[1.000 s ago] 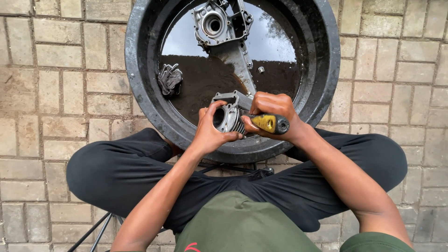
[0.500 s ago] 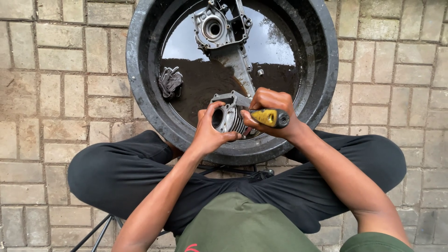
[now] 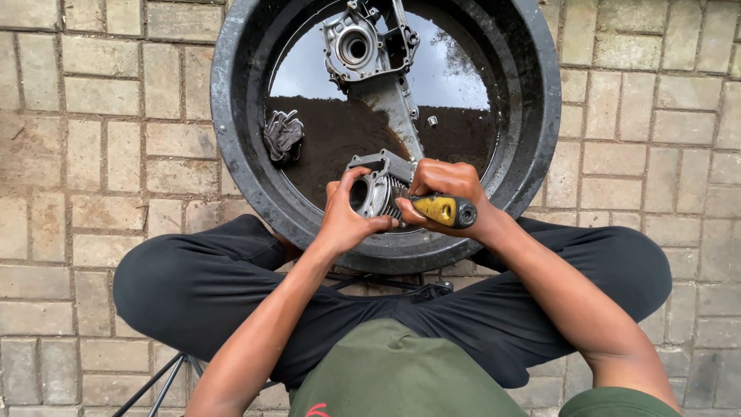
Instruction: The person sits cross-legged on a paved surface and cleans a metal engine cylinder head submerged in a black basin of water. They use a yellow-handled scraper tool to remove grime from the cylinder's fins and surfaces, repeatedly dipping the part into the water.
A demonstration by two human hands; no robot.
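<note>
My left hand (image 3: pixel 345 215) grips a finned grey metal engine cylinder (image 3: pixel 376 188) over the near side of a round black basin (image 3: pixel 231 116). My right hand (image 3: pixel 445 184) is closed around a tool with a yellow and black handle (image 3: pixel 446 209), its working end pressed against the cylinder's fins and hidden by my fingers. The basin holds dark liquid. A larger grey engine casing (image 3: pixel 363 46) lies in it at the far side.
A crumpled grey rag (image 3: pixel 282 133) lies in the basin at the left. A small metal part (image 3: pixel 432 120) sits in the liquid at the right. Brick paving (image 3: pixel 93 154) surrounds the basin. My legs in black trousers (image 3: pixel 193 286) flank it; I sit on a stool.
My right hand with the tool rose a little, then dropped back and shifted slightly left along the cylinder's fins. The left hand kept its hold.
</note>
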